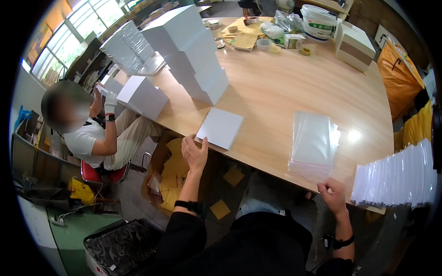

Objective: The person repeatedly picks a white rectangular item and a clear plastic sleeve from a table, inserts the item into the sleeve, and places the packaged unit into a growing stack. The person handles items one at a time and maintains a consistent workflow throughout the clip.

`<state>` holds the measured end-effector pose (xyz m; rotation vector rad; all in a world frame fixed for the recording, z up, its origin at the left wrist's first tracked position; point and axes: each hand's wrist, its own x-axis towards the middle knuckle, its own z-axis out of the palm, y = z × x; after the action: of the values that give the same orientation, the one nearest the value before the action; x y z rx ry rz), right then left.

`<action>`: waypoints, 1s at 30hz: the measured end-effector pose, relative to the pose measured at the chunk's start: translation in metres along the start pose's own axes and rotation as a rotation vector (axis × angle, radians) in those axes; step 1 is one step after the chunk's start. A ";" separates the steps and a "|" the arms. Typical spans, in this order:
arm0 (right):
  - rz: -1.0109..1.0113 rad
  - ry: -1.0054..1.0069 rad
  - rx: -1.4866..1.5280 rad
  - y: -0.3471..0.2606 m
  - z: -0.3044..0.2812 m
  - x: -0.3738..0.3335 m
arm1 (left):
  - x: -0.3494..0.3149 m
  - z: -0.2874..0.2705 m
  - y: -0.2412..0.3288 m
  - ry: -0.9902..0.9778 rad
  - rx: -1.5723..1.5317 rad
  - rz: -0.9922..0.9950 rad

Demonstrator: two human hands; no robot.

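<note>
Along the near edge of the table (271,87), I had the left hand (195,154) at the corner of a flat white square block (221,128), thumb parted from the fingers. Well to its right, the right hand (333,195) kept thumb and forefinger close together beside clear plastic sleeves (311,138); I couldn't tell whether they pinched one. A tall white stack (193,60) stood beyond the block.

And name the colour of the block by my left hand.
The block is white, head view.
</note>
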<state>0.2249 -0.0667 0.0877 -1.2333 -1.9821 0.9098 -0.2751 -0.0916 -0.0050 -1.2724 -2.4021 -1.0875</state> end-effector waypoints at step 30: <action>0.188 -0.293 0.600 -0.016 0.193 0.065 | -0.035 -0.021 0.069 -0.818 -0.944 -0.531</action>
<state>0.0403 -0.0560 0.0002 -0.9796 -1.6184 1.7084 -0.2023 -0.1036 0.0274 -1.5682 -3.0186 -2.4635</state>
